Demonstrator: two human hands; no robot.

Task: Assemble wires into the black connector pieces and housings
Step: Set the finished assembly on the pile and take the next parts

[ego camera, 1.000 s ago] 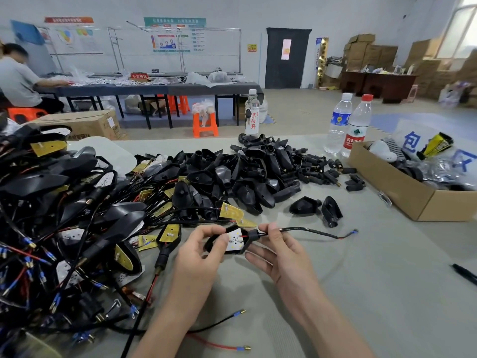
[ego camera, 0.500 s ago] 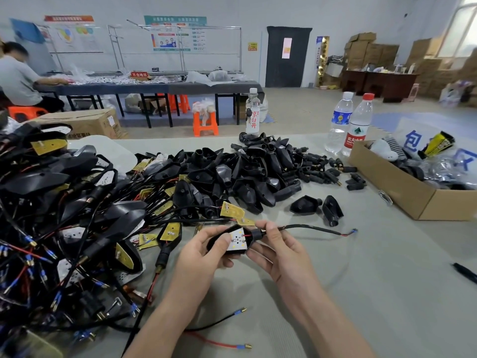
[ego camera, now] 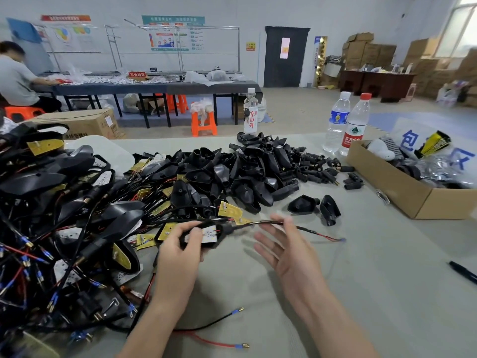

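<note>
Progress: judged roughly mid-batch. Left side of the table (ego camera: pixel 361 280) carries a large tangle of wired units (ego camera: pixel 59 215): black housings with yellow or white boards and red and black leads ending in blue terminals. These look finished. At centre lies a heap of empty black housings (ego camera: pixel 247 171), with small black connector pieces (ego camera: pixel 315 169) strewn along its right edge. None of these show wires, so a good share of the work is left. Two more empty housings (ego camera: pixel 313 206) lie apart from the heap, near the hands.

Unit in hand: the left hand (ego camera: pixel 178 251) grips a black housing (ego camera: pixel 206 235) above the table, just in front of the wired tangle, fingers and thumb curled around it. A white board sits inside its open face. A black cable (ego camera: pixel 309 230) leaves the housing's narrow end and runs right, ending in bare red and blue leads. Image is motion-blurred here, so board seating cannot be confirmed.

The right hand (ego camera: pixel 286 257) is spread, fingers straight, holding nothing. Its fingertips are at the cable, though contact cannot be told.

A loose black and red lead pair (ego camera: pixel 206 330) lies near the table's front edge, not fitted.
</note>
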